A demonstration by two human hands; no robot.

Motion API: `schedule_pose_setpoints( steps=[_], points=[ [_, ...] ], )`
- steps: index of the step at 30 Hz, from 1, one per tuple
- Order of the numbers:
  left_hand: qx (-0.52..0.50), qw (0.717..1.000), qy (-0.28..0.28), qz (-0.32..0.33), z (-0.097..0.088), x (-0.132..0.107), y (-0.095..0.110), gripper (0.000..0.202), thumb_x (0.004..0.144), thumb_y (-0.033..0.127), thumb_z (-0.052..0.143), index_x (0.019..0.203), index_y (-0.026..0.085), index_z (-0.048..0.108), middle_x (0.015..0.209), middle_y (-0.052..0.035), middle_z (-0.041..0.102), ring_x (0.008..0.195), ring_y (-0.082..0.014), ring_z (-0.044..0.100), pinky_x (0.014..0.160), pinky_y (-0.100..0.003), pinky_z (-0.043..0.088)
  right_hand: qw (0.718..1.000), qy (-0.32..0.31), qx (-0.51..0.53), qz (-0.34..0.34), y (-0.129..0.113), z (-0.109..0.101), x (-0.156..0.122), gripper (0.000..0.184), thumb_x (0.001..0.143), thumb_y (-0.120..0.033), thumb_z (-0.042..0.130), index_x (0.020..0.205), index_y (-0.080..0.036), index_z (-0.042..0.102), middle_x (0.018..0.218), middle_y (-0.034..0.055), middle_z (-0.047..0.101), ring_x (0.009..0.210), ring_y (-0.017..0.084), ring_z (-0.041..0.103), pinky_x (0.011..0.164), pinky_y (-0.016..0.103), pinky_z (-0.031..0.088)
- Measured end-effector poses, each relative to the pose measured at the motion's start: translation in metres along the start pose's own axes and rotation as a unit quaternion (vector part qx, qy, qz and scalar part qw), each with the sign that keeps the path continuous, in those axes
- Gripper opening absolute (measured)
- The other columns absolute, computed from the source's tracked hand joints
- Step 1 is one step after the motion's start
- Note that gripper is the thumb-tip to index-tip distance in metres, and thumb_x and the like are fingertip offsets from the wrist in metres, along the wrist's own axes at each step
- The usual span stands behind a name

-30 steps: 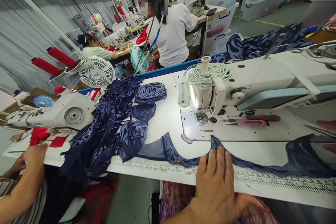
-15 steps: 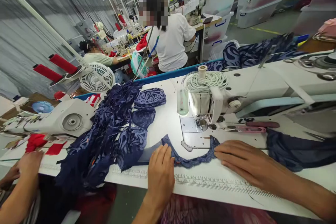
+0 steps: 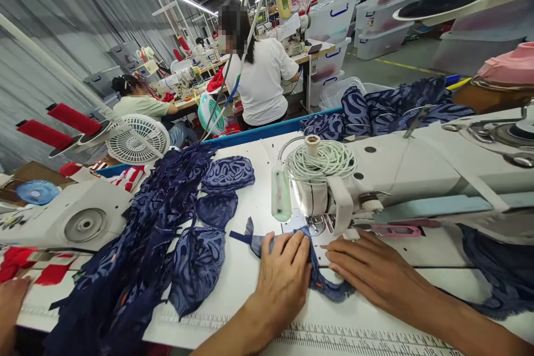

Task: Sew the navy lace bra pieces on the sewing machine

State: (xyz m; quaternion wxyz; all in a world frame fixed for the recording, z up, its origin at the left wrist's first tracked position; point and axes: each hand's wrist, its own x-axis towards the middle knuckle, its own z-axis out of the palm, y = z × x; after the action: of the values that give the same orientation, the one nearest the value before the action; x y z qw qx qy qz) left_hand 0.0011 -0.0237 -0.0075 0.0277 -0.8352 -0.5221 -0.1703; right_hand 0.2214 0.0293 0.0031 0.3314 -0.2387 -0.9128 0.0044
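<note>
A navy lace-edged fabric piece point(image 3: 323, 283) lies by the needle plate of the white sewing machine point(image 3: 400, 158). My left hand point(image 3: 287, 267) presses on it with closed fingers, thumb hidden, and a navy strap end point(image 3: 241, 237) sticks out to its left. My right hand point(image 3: 367, 264) lies with fingers stretched out beside the presser foot point(image 3: 329, 223), close to the piece's right part. What is under its palm is hidden. Pink-handled snips point(image 3: 396, 231) rest behind my right hand.
Navy cut pieces point(image 3: 146, 222) are heaped on the left, beside patterned cups point(image 3: 198, 267). More navy fabric point(image 3: 500, 272) lies at right. A printed ruler point(image 3: 354, 342) runs along the front edge. Another person's hand point(image 3: 12, 300) is at far left; co-workers sit beyond.
Both hands have moved the navy piece in toward the needle area, and it now bends between them. My right fingers have left its end and stretch toward the foot. The view has shifted.
</note>
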Motion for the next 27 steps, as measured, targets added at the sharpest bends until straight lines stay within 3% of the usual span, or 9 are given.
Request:
schedule_pose_setpoints(
  steps=[5, 13, 17, 20, 24, 27],
  points=[
    [0.005, 0.999, -0.031, -0.017, 0.002, 0.009, 0.008, 0.043, 0.1, 0.026, 0.047, 0.142, 0.022, 0.048, 0.142, -0.0069, 0.058, 0.12, -0.0257, 0.052, 0.108, -0.055, 0.027, 1.0, 0.004, -0.005, 0.018, 0.009, -0.002, -0.005, 0.023, 0.102, -0.021, 0.045, 0.103, -0.022, 0.068, 0.086, 0.003, 0.071, 0.085, 0.019, 0.064, 0.088, 0.038, 0.047],
    [-0.003, 0.998, -0.01, -0.055, 0.011, 0.014, 0.015, 0.049, 0.098, 0.024, 0.048, 0.147, 0.024, 0.043, 0.136, -0.0072, 0.061, 0.122, -0.0266, 0.049, 0.109, -0.058, 0.022, 0.999, 0.006, 0.007, 0.039, 0.011, -0.002, -0.008, 0.018, 0.099, -0.017, 0.049, 0.099, -0.02, 0.067, 0.081, 0.0031, 0.067, 0.082, 0.02, 0.061, 0.089, 0.04, 0.047],
    [-0.002, 0.998, -0.019, -0.062, 0.01, 0.016, 0.016, 0.051, 0.098, 0.022, 0.048, 0.148, 0.025, 0.041, 0.141, -0.0074, 0.056, 0.123, -0.0265, 0.049, 0.109, -0.058, 0.026, 0.999, 0.031, 0.02, 0.025, 0.009, -0.007, -0.01, 0.021, 0.098, -0.021, 0.052, 0.113, -0.018, 0.066, 0.097, 0.0071, 0.07, 0.094, 0.021, 0.064, 0.093, 0.039, 0.047],
    [-0.006, 0.998, -0.033, -0.058, 0.008, 0.016, 0.016, 0.048, 0.099, 0.023, 0.046, 0.147, 0.024, 0.043, 0.144, -0.0073, 0.054, 0.125, -0.0259, 0.049, 0.109, -0.054, 0.032, 0.999, -0.017, 0.035, -0.013, 0.005, -0.01, -0.007, 0.027, 0.099, -0.028, 0.051, 0.121, -0.019, 0.064, 0.113, 0.0074, 0.07, 0.103, 0.02, 0.064, 0.095, 0.037, 0.046],
    [0.017, 0.997, -0.022, -0.067, -0.001, 0.002, 0.009, 0.044, 0.1, 0.027, 0.046, 0.144, 0.022, 0.047, 0.146, -0.0081, 0.051, 0.128, -0.026, 0.047, 0.109, -0.048, 0.037, 0.996, -0.071, 0.051, -0.028, 0.002, -0.007, -0.001, 0.022, 0.097, -0.027, 0.054, 0.114, -0.022, 0.067, 0.106, 0.0041, 0.072, 0.095, 0.019, 0.066, 0.089, 0.036, 0.047],
    [0.096, 0.99, 0.006, -0.106, -0.011, -0.026, 0.003, 0.048, 0.099, 0.04, 0.051, 0.142, 0.02, 0.049, 0.141, -0.0119, 0.055, 0.122, -0.0293, 0.052, 0.103, -0.05, 0.043, 0.997, -0.052, 0.03, -0.05, 0.003, 0.003, -0.01, 0.03, 0.091, -0.033, 0.062, 0.119, -0.025, 0.067, 0.107, 0.0027, 0.073, 0.094, 0.021, 0.066, 0.089, 0.037, 0.046]
  ],
)
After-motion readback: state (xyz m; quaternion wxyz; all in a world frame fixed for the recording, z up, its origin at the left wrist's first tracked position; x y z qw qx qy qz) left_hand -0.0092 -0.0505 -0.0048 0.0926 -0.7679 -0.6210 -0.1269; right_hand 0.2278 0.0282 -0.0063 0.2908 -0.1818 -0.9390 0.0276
